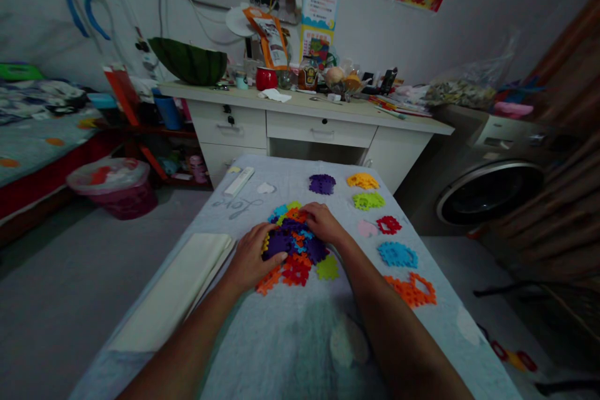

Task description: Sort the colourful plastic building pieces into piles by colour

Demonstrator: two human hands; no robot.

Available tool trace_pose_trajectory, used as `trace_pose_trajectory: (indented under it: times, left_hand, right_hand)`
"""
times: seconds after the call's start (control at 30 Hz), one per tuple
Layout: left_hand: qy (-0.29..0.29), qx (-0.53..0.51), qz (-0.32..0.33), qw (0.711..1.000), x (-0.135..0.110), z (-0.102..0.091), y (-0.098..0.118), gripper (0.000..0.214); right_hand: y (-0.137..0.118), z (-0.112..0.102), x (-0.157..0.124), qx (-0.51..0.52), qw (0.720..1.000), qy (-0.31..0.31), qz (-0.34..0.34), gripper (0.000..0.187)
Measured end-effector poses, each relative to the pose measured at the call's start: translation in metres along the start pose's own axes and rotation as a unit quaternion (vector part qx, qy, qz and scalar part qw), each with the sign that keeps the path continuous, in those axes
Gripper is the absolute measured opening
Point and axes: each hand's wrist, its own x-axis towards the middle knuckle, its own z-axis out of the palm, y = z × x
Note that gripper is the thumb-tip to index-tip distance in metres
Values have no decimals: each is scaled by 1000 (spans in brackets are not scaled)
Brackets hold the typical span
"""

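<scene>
A mixed heap of flat plastic building pieces with notched edges lies on the cloth-covered table, in purple, orange, red, blue, lime and yellow. My left hand rests against the heap's left side, thumb apart from the fingers, beside a purple piece. At the upper right of the heap, my right hand reaches over with bent fingers touching the pieces; its fingertips are partly hidden. Neither hand visibly lifts a piece. A lime piece lies at the heap's lower right edge.
Sorted groups lie along the right: purple, yellow, lime, red, blue and orange. A folded white cloth and a white strip-shaped object are at left. Behind stands a cluttered desk.
</scene>
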Motion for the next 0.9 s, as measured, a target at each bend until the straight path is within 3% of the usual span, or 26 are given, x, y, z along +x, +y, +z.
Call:
trace_pose_trajectory:
  times: [0.17,0.7,0.8,0.9]
  left_hand:
    - [-7,8,0,1000,0,0,0,56]
    - [0,33,-4,999,-5,0,1,62]
    - [1,33,-6,999,-6,-1,2,60]
    - [0,29,-7,1000,-6,-1,3,61]
  right_hand:
    - [0,-2,-3,2,999,-45,-9,40]
    - [-3,-3,-10,43,997,-57,4,14]
    - [-4,-1,-11,78,996,-31,18,22]
    - [-6,0,-11,122,992,-3,40,46]
